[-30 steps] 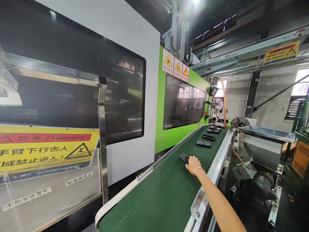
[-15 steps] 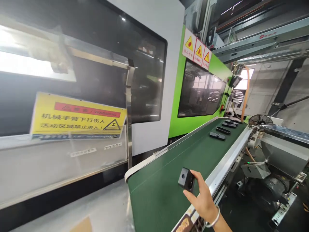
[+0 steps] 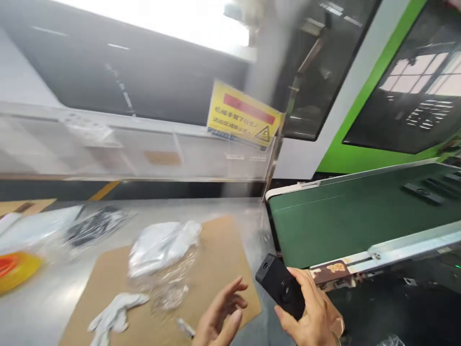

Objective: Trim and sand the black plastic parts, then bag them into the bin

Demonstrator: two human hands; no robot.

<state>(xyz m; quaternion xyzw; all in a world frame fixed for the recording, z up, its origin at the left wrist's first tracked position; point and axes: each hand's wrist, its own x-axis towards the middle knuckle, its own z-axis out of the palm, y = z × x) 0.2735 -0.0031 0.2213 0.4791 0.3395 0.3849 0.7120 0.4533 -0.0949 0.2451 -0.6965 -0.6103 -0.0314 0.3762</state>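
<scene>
Pinched between the thumb and fingers of my right hand [image 3: 311, 307] is a black plastic housing [image 3: 281, 286], a long boxy part with a small hole in its end face and a round feature on its broad side. It is held tilted near the corner of the green conveyor belt [image 3: 324, 226]. My left hand [image 3: 223, 315] is raised to the left of it over the cardboard sheet [image 3: 230, 250], fingers curved and apart, with nothing between them. More black housings [image 3: 423, 192] lie on the belt at the far right, slightly blurred.
On the metal table [image 3: 144, 211] lie a white cloth-like bundle in clear plastic [image 3: 162, 245], a white glove [image 3: 117, 312], a dark bagged item [image 3: 99, 226] and a yellow tape roll [image 3: 18, 271]. A clear guard panel with a yellow warning sign [image 3: 245, 115] stands behind.
The view has swung left and down, bringing the table into sight. My right hand has carried the black housing from over the belt towards the table. My left hand has come into view.
</scene>
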